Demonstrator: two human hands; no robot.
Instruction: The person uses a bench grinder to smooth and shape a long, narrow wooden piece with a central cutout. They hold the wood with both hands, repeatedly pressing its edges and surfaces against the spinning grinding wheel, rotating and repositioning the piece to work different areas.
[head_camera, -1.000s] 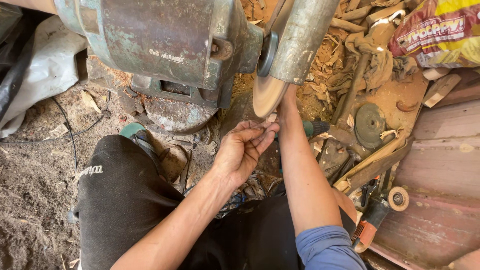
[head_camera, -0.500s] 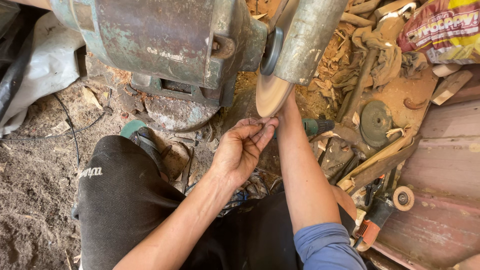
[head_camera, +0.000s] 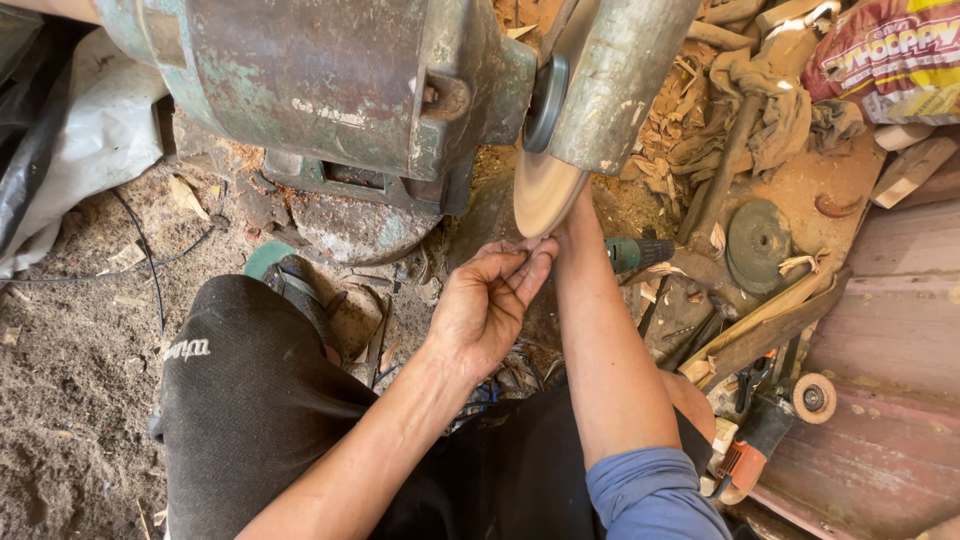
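Presently, workpiece (head_camera: 520, 247): small, thin piece, mostly hidden by my fingertips, held at the lower rim of the sanding disc (head_camera: 545, 190).
Handling: judged light, stiff, easily lost; pinch by the edges, clear of the abrasive.
Left hand (head_camera: 490, 305): fingers together, clamped on the workpiece.
Right hand (head_camera: 575, 225): behind the disc; finger state not visible.
Surroundings: green motor housing (head_camera: 320, 90), angle grinder (head_camera: 765, 440), wood shavings (head_camera: 680, 110).

the dusty brown dirt floor (head_camera: 70, 400) carries a heavy green metal grinder base (head_camera: 340, 90), a thin black cable (head_camera: 140, 260), pale wood shavings (head_camera: 690, 110), a round grey metal disc (head_camera: 757, 238), a crumpled brown rag (head_camera: 770, 110) and a small orange-handled angle grinder (head_camera: 765, 440).
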